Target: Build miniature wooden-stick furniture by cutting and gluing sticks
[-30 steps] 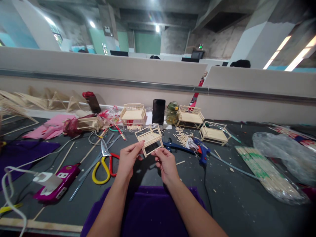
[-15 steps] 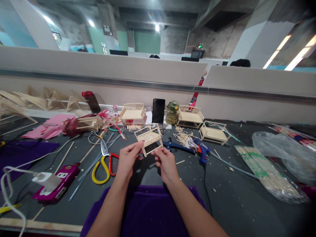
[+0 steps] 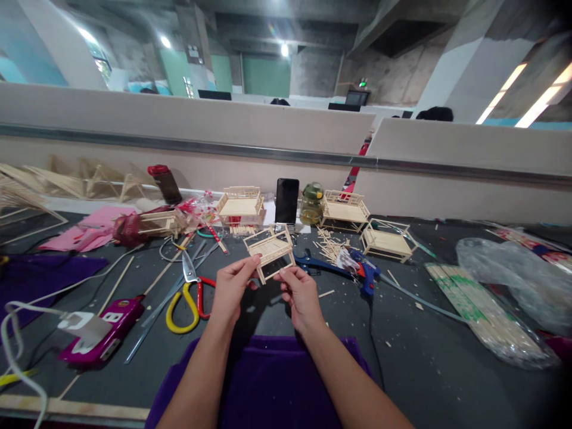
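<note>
A small bed-shaped model of thin wooden sticks (image 3: 270, 251) is held up over the dark table, tilted. My left hand (image 3: 232, 288) pinches its lower left corner. My right hand (image 3: 300, 292) pinches its lower right edge. Both hands are closed on the model. Yellow and red scissors (image 3: 190, 292) lie just left of my left hand. A blue glue gun (image 3: 364, 274) lies to the right of my right hand.
Three more stick models (image 3: 241, 205) (image 3: 345, 210) (image 3: 386, 241) stand further back, beside a black phone (image 3: 286, 201) and a green jar (image 3: 311, 204). A bag of sticks (image 3: 480, 313), loose sticks (image 3: 331, 244), a magenta device (image 3: 105, 330) and purple cloth (image 3: 272, 381) lie around.
</note>
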Demonstrator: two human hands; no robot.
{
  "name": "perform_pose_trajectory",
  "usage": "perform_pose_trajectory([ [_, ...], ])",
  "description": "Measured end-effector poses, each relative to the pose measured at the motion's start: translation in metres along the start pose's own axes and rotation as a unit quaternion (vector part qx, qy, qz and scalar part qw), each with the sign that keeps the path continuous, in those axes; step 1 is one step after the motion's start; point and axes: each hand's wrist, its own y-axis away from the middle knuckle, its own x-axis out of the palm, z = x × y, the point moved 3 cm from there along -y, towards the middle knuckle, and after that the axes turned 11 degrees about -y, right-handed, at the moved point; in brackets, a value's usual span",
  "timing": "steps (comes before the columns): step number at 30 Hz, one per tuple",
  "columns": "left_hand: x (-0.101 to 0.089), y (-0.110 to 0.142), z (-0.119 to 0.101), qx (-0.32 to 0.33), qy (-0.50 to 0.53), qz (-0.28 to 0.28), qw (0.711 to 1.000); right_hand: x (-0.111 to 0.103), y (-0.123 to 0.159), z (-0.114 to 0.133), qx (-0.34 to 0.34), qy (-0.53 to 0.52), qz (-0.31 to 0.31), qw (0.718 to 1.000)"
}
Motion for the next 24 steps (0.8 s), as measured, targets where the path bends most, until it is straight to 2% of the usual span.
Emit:
perform_pose_trajectory([
  [24,0.0007,-0.0006,0.0006,-0.001,-0.003,-0.002,1.0,0.0009,0.0,0.0002,0.007,-0.004,0.001,1.0],
])
